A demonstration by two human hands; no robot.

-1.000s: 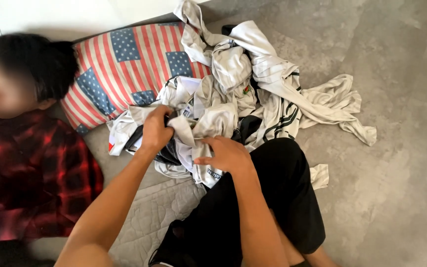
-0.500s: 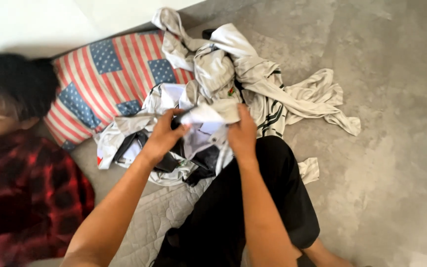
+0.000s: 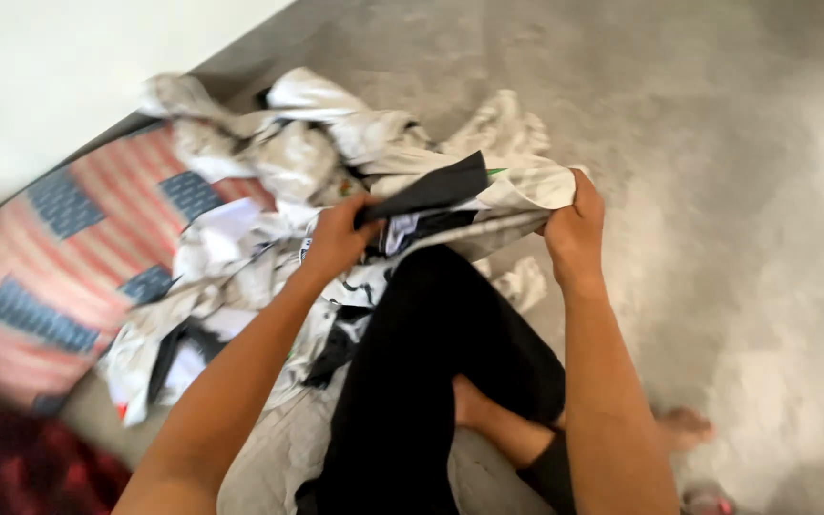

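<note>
I hold a white garment with black panels (image 3: pixel 464 205) stretched between both hands, lifted above my knee. My left hand (image 3: pixel 336 238) grips its left end and my right hand (image 3: pixel 576 229) grips its right end. Behind it lies a heap of crumpled white and black clothes (image 3: pixel 278 153). More of the heap (image 3: pixel 202 315) spreads on the floor under my left forearm. My leg in black trousers (image 3: pixel 431 362) is bent beneath the held garment. The picture is blurred by motion.
A cushion with red and white stripes and blue star patches (image 3: pixel 78 238) lies at the left against a white wall (image 3: pixel 50 67). Another person in a red plaid shirt (image 3: pixel 21 467) sits at the lower left. Grey floor (image 3: pixel 717 191) extends to the right.
Both hands have pulled one garment out of the heap and spread it apart, the right hand moving to the right. The view has swung right, so the other person is almost out of view.
</note>
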